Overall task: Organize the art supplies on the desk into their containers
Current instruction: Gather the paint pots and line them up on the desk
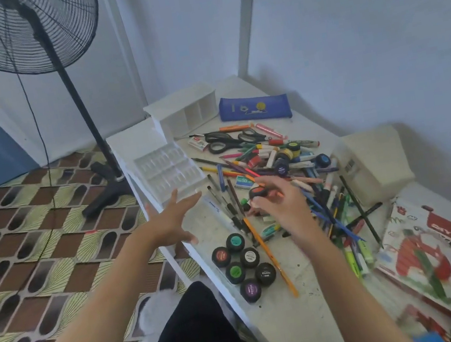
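The left hand (171, 221) is released, its fingers spread, with the fingertips at the near edge of the clear tray (169, 169); the blur hides whether they touch it. The right hand (281, 206) grasps an orange-lidded pot (258, 192) in its fingertips, over the pen pile (291, 159). Six more pots (235, 242) cluster near the desk's (309, 306) front-left edge.
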